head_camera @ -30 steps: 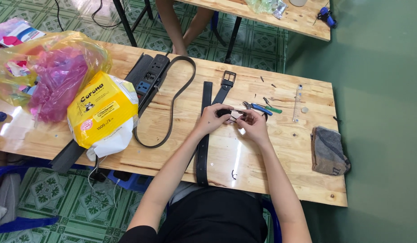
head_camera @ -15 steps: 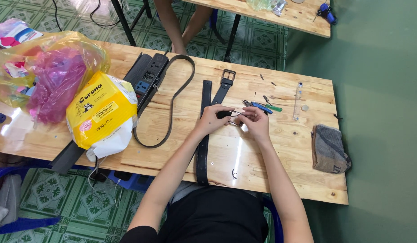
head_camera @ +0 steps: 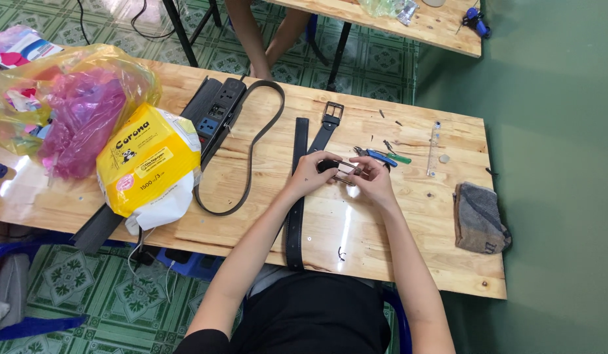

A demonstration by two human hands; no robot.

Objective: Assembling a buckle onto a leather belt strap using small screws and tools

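Over the middle of the pale wooden tabletop (head_camera: 396,236), the left hand (head_camera: 312,174) and right hand (head_camera: 373,180) meet, fingers pinched together on a small metal belt buckle (head_camera: 343,172) above a flat black leather belt strap (head_camera: 296,210). Blue-handled pliers (head_camera: 377,156) lie just beyond.

Bright even light; glare streaks on wooden table (head_camera: 356,226); sharp focus, soft shadows.
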